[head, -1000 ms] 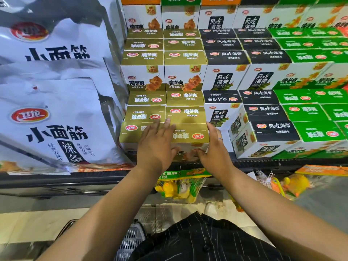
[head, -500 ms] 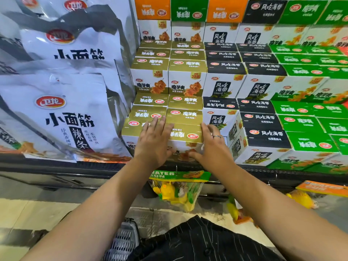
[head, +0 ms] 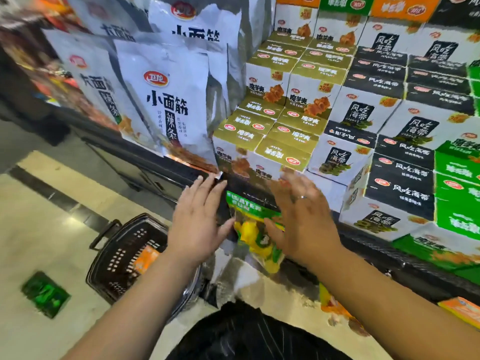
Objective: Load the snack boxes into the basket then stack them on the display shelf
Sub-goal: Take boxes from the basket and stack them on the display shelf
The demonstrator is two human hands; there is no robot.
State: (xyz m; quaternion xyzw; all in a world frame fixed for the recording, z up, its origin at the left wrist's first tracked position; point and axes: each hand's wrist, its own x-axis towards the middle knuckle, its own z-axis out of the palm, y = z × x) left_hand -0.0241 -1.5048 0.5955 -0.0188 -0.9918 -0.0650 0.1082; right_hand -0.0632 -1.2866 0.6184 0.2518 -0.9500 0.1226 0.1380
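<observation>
The display shelf (head: 249,189) is taking up the whole right side, its dark front lip running diagonally, and the only real open room is the tiled floor (head: 52,229) off to the left. Big white bags (head: 166,100) are leaning at the shelf's left end, hard against the gold snack boxes (head: 259,141), which are sitting upright in tight stepped rows right at the lip, lids up, long sides running along the shelf front. Black boxes (head: 400,178) are butting up on their right. The basket (head: 109,266) is sitting on the floor just below the lip, showing one orange box (head: 145,258) inside. Both the left hand (head: 197,224) and right hand (head: 304,219) are hovering flat-fingered, gripping nothing, either side of a hanging toy pack (head: 254,229).
</observation>
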